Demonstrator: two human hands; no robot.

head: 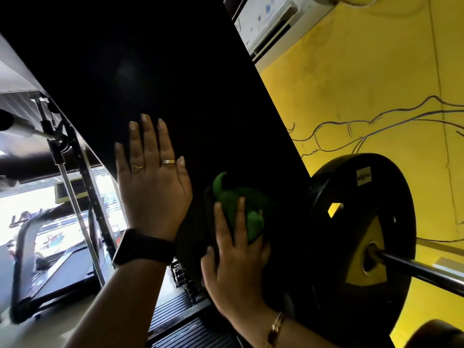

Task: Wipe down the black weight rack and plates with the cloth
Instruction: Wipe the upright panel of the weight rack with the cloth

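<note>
A broad black panel of the weight rack [175,79] fills the upper middle of the head view. My left hand [153,182] lies flat on it with straight, spread fingers. Just to its right, my right hand [236,257] presses a bunched green cloth [241,207] against a dark part of the rack, fingers curled round the cloth. A black weight plate [391,249] hangs on a metal bar [421,272] further right, apart from both hands. Much of the cloth is hidden under my fingers and in shadow.
A yellow wall [364,96] with line drawings stands behind the plate. An air conditioner [271,23] is mounted at the top. A treadmill [50,259] and a cable machine post [72,197] stand at the left. Another dark plate edge [437,335] shows at bottom right.
</note>
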